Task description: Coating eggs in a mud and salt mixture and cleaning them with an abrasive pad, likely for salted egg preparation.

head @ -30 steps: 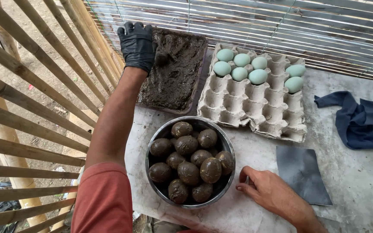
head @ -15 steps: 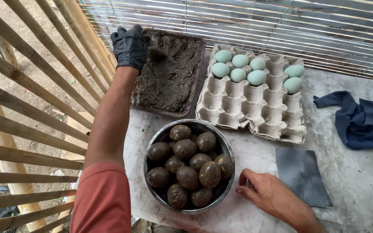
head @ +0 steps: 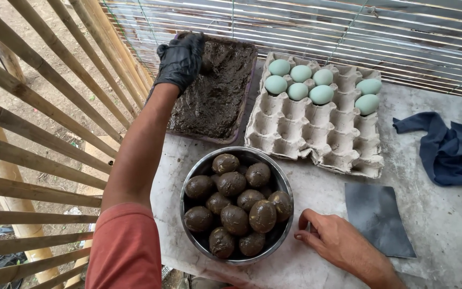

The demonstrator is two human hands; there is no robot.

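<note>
gloved hand working at the far left of the mud tray

while the person is leaning over the grey table (head: 445, 225), the long mud tray (head: 244, 91) is lying with its long axis running away from them, just left of the egg carton (head: 316, 134). the steel bowl (head: 188, 214) of mud-coated eggs (head: 236, 214) is sitting nearer, between both arms. the gloved left hand (head: 180, 59) is reaching to the tray's far left corner, curling closed around a dark mud-covered lump (head: 206, 65); whether it is an egg cannot be told. the bare right hand (head: 338, 243) is resting loosely curled on the table just right of the bowl, gripping nothing clear. pale blue eggs (head: 300, 80) are waiting in the carton's far rows, nearer the left hand.
</note>
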